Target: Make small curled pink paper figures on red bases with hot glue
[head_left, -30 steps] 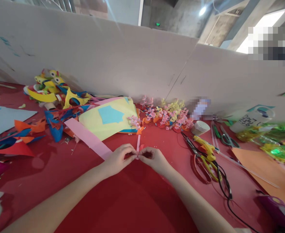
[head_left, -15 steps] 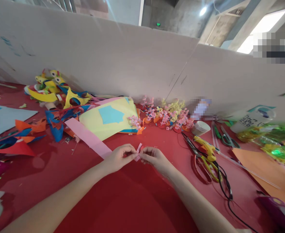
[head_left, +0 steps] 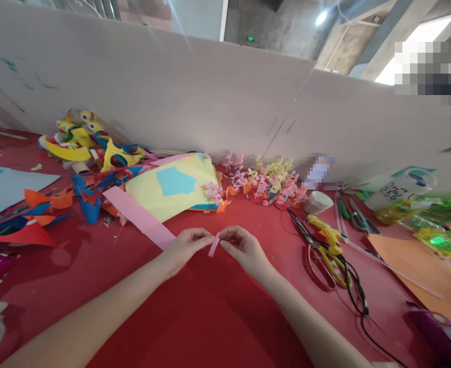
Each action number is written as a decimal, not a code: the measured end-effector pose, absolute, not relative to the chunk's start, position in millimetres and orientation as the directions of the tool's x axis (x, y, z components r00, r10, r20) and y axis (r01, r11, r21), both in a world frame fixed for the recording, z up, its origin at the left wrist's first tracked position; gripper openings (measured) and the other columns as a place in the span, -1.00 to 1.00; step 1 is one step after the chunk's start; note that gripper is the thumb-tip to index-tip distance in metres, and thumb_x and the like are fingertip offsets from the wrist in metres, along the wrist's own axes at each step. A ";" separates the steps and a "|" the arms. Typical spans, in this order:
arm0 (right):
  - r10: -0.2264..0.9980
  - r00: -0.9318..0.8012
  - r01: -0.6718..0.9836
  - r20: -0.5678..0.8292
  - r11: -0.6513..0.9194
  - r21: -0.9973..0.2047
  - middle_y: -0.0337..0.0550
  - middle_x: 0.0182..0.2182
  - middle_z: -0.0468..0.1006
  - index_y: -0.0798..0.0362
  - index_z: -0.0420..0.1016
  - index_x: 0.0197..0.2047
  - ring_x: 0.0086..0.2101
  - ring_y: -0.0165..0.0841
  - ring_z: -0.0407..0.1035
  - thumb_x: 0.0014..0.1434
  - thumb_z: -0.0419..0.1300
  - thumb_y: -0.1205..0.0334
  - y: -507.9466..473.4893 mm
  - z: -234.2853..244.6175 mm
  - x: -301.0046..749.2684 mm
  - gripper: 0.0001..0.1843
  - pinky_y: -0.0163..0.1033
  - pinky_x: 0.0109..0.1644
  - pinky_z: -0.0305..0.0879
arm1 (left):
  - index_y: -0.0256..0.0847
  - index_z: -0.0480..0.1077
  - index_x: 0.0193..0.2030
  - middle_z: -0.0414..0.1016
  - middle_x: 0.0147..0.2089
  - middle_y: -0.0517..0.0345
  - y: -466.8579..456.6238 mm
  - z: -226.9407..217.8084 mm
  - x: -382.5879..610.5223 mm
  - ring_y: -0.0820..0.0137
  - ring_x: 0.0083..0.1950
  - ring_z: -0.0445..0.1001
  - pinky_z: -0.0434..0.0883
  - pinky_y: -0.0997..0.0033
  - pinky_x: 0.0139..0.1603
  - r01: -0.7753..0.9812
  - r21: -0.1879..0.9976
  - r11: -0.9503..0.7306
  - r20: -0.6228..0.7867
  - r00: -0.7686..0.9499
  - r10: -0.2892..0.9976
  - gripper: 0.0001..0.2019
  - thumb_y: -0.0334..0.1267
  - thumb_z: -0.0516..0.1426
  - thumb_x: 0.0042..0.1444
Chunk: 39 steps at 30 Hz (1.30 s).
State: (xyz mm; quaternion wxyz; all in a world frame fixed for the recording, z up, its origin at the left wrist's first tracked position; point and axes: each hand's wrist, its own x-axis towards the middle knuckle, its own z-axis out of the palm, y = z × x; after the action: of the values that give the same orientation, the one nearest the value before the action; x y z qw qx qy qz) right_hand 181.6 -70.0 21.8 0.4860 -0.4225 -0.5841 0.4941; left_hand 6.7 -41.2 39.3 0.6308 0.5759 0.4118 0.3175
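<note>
Between my fingertips, above the red table point(head_left: 195, 317), is a small pink paper strip point(head_left: 213, 248) whose free end hangs down. My right hand point(head_left: 244, 249) pinches its upper end between thumb and fingers. My left hand point(head_left: 185, 249) is closed in a pinch at the strip's left side, its fingertips touching or almost touching it. A longer pink paper band point(head_left: 139, 217) lies slanted behind my left hand, its near end reaching the wrist. Past the hands stands a cluster of curled pink and yellow paper pieces point(head_left: 267, 181).
Yellow sheets point(head_left: 156, 197) with a blue cut-out lie behind my left hand. To the right are a yellow glue gun point(head_left: 327, 235) with a black cord, scissors point(head_left: 321, 266), a tape roll point(head_left: 317, 202) and orange paper point(head_left: 413, 266). A grey-white partition point(head_left: 195, 97) closes off the back.
The pink strip has turned: its free end pointed up before and now hangs downward. My hands have shifted slightly, and the left fingertips have drawn a little to the left.
</note>
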 end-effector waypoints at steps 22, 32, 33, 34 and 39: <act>0.981 -0.103 -0.020 0.162 0.161 -0.987 -0.23 -0.43 0.38 0.00 0.37 -0.32 -0.39 -0.40 0.30 0.02 0.24 0.12 -74.2 23.4 174.0 -0.81 -0.30 -0.30 0.27 | -0.23 0.47 -0.43 0.39 -0.38 0.17 -42.6 38.0 6.3 0.41 -0.32 0.38 0.34 0.42 -0.25 0.124 0.978 -0.165 0.085 0.486 0.870 -0.86 -0.22 0.14 0.04; 0.964 -0.265 -0.176 -0.022 -0.071 -0.982 -0.29 -0.46 0.37 0.04 0.39 -0.36 -0.45 -0.48 0.25 -0.03 0.30 0.07 -70.1 23.8 181.9 -0.75 -0.34 -0.30 0.19 | -0.21 0.44 -0.33 0.43 -0.34 0.16 -43.2 40.9 4.5 0.39 -0.25 0.40 0.33 0.41 -0.19 0.194 0.957 -0.217 0.071 0.570 0.819 -0.85 -0.21 0.09 0.12; 0.961 -0.276 -0.183 -0.031 -0.084 -0.980 -0.30 -0.47 0.37 0.04 0.40 -0.36 -0.46 -0.48 0.25 -0.03 0.30 0.07 -69.5 23.6 182.7 -0.75 -0.34 -0.31 0.19 | -0.22 0.43 -0.35 0.43 -0.35 0.16 -42.4 39.5 4.1 0.40 -0.26 0.40 0.33 0.41 -0.20 0.195 0.955 -0.225 0.073 0.577 0.813 -0.84 -0.21 0.08 0.13; 0.958 -0.285 -0.177 -0.039 -0.092 -0.980 -0.30 -0.48 0.38 0.04 0.40 -0.35 -0.48 -0.48 0.25 -0.02 0.29 0.06 -68.9 23.6 183.3 -0.75 -0.34 -0.33 0.19 | -0.22 0.43 -0.36 0.42 -0.36 0.16 -41.6 38.2 3.8 0.40 -0.28 0.40 0.32 0.42 -0.21 0.200 0.951 -0.235 0.077 0.584 0.808 -0.83 -0.22 0.07 0.14; 0.964 -0.262 -0.076 -0.038 -0.060 -0.995 -0.31 -0.57 0.36 0.06 0.40 -0.43 -0.53 -0.47 0.24 -0.03 0.28 0.03 -65.9 23.3 184.5 -0.73 -0.31 -0.37 0.19 | -0.21 0.39 -0.41 0.37 -0.40 0.20 -42.7 37.7 5.5 0.42 -0.33 0.35 0.30 0.44 -0.27 0.299 0.901 -0.315 0.091 0.578 0.811 -0.84 -0.25 0.06 0.13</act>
State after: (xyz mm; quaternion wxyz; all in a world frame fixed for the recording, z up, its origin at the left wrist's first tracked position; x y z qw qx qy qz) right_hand 184.5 -65.9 23.3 0.4378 -0.4210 -0.5274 0.5941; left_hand 5.5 -42.7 37.7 0.4579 0.7612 0.3645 0.2793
